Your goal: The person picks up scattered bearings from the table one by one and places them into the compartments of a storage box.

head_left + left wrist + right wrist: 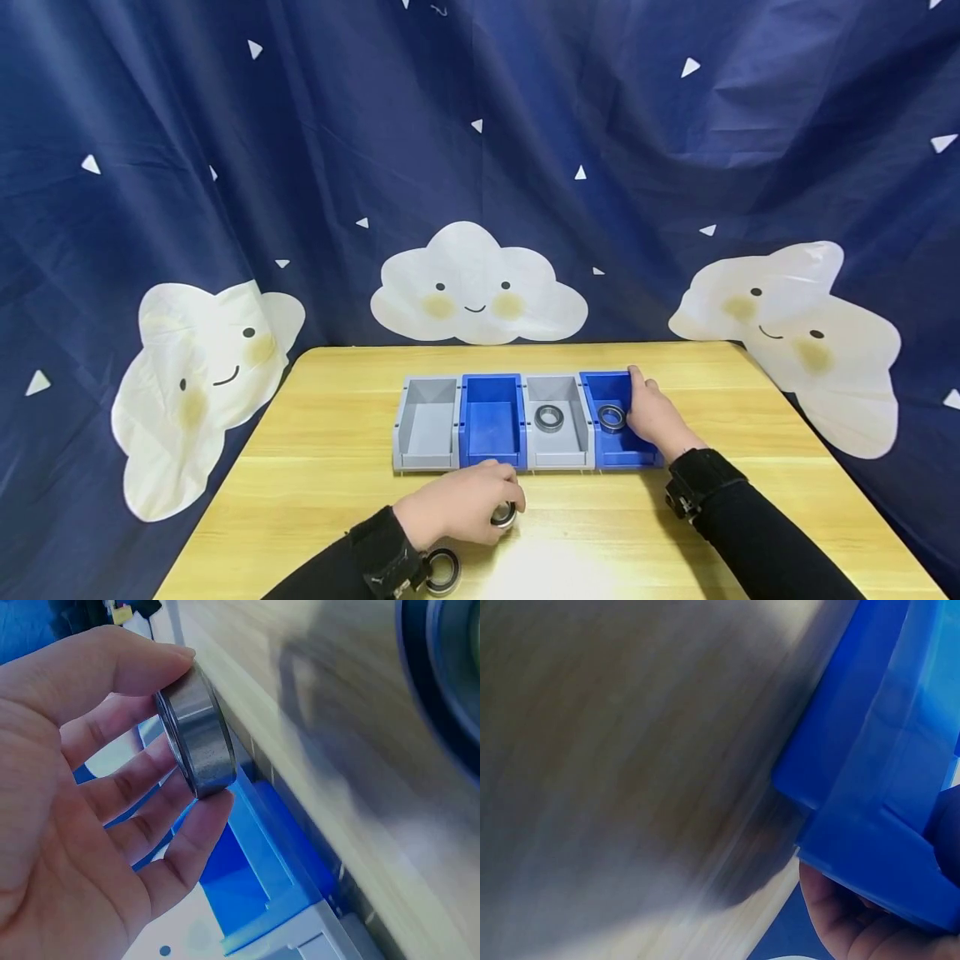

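My left hand [463, 502] pinches a ball bearing [201, 741] by its outer rim, just in front of the bins [426, 462]; my right hand [657, 418] grips the rightmost blue bin [626, 459] by its side wall. Expect the bearing dense, rigid, slick; hold across the rim, clear of the faces.

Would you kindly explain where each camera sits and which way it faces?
Head: worn on the head, facing forward and down at the row of bins; left hand, right hand and black sleeves show.
Left wrist: worn there, facing the pinched bearing; left palm and fingers show.
Right wrist: worn there, facing the right-end blue bin; right fingers show.
Head and left wrist share the pinched bearing.
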Demonstrator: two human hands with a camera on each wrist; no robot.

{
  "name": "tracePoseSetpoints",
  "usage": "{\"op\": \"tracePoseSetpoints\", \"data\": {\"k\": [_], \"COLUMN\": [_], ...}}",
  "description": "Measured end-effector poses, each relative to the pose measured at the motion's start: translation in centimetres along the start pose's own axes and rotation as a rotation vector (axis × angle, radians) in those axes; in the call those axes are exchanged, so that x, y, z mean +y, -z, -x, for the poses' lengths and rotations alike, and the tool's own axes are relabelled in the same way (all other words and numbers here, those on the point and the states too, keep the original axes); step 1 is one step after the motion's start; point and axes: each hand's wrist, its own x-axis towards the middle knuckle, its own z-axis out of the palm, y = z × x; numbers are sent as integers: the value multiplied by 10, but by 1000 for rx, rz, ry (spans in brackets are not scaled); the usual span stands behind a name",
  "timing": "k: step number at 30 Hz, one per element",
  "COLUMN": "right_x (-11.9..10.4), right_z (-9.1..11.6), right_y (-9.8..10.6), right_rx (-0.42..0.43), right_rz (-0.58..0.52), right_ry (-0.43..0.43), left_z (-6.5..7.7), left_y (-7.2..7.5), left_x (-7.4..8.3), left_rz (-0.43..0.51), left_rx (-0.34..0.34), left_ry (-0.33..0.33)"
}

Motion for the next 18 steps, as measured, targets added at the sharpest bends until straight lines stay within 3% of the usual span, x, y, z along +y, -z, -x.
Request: {"op": "tracePoseSetpoints", "data": {"k": [7,18], "right_x": [1,1], "right_z": [0,2], "right_y": [1,2], "right_rx": [7,11], "right_rz": [4,9], "right_ry": [6,12], "left_z": [-10,-26], "left_y": [5,28], "left_x": [-12,-32], "left_rz": [22,9], "left_rx": [-15,5], "left_ry": [80,153]}}
